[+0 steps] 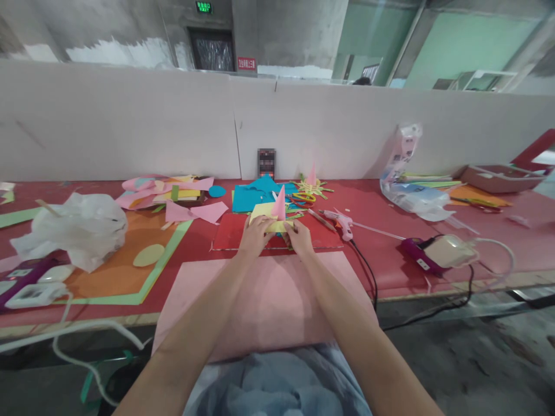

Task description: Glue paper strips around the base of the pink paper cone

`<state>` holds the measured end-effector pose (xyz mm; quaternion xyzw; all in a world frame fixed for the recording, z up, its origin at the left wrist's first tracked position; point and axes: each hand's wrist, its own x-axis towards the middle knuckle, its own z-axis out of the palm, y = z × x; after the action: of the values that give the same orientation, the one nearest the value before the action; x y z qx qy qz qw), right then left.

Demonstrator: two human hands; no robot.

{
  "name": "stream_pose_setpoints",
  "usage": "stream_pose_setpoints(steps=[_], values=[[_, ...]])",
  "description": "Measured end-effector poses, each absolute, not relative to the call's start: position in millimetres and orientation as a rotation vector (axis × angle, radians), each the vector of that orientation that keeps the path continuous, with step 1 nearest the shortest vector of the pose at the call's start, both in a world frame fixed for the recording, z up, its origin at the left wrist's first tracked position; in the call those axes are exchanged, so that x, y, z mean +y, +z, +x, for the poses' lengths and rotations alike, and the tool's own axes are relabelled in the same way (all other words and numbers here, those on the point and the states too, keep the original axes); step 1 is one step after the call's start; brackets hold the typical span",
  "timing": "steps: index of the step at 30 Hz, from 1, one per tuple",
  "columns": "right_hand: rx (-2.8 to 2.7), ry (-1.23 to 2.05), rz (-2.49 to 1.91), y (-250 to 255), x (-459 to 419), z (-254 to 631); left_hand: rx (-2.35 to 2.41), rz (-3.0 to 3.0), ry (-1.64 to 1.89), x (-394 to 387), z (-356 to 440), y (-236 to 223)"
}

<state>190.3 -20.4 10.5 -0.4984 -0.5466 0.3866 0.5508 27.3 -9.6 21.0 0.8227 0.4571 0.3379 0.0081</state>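
Observation:
My left hand [255, 234] and my right hand [299, 237] are close together over a red board [224, 232]. Between them, both hands pinch a folded strip of yellow paper [280, 227], one at each end. A pointed pink paper cone [280, 204] rises just behind the strip; whether it is joined to it I cannot tell. More pale yellow paper [261, 211] shows above my left fingers. Scissors with yellow handles [304, 198] lie beyond the hands on blue paper [245, 197]. The thumbs and lower fingers are partly hidden.
Right of the board lie a pen-like tool [321, 220] and a pink glue gun [345, 225] with a black cord. A yellow paper piece with a pink cone [312, 184] stands behind. Purple power strips [422, 257] sit at the sides. A white plastic bag [82, 228] is left.

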Motion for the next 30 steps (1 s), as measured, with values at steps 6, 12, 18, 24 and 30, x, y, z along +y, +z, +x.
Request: stream_pose_setpoints(steps=[6,12,18,24,30], values=[[-1.227,0.9,-1.214,10.0,-17.9,189.9,1.499,2.544,1.056,-9.8,28.4,18.8],[-1.15,0.852,-1.245,12.3,-17.9,192.0,1.596,2.422,1.063,-9.3,26.4,19.7],[-1.124,0.857,-1.239,12.3,-18.0,193.0,1.581,2.367,1.073,-8.7,27.4,22.3],[-1.316,0.814,-1.193,8.7,-17.6,192.1,1.566,2.328,1.096,-7.1,29.4,21.3],[-1.516,0.769,-1.182,4.2,-14.9,193.3,1.392,2.314,0.996,-11.2,28.8,27.6]])
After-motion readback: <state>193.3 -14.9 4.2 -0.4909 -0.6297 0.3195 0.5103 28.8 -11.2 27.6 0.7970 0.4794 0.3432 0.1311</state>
